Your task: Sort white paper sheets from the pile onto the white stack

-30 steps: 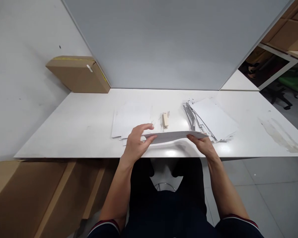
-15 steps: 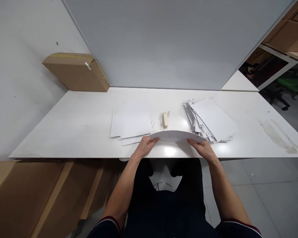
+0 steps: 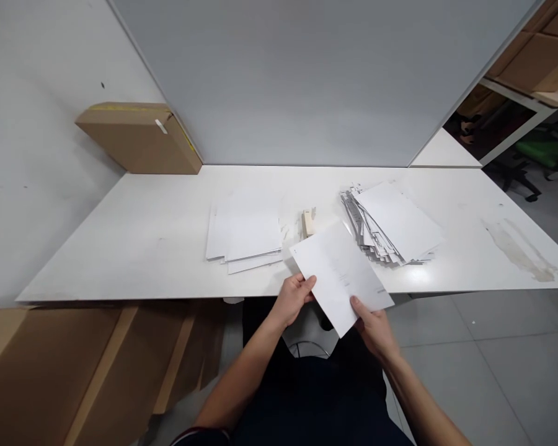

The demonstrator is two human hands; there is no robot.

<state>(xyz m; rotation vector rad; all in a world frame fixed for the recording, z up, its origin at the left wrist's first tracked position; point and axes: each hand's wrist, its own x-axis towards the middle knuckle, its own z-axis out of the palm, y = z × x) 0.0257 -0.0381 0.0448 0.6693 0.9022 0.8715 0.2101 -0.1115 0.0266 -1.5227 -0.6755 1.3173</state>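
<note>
Head view: left hand (image 3: 294, 299) and right hand (image 3: 372, 326) pinch one set of sheets (image 3: 340, 276) between thumb and fingers, left at near-left edge, right at near corner — set lifted off table (image 3: 134, 241), tilted, over table's front edge.

Beyond fingertips: stapler (image 3: 308, 222), partly hidden behind held sheets. Left of left fingers: neat flat stack (image 3: 244, 234). Right of right fingers, further back: messy fanned pile (image 3: 393, 224). Cardboard box (image 3: 137, 137) at far left corner.

Judgement: work midway — two piles lie on table, one set in hand, not yet laid down.
</note>
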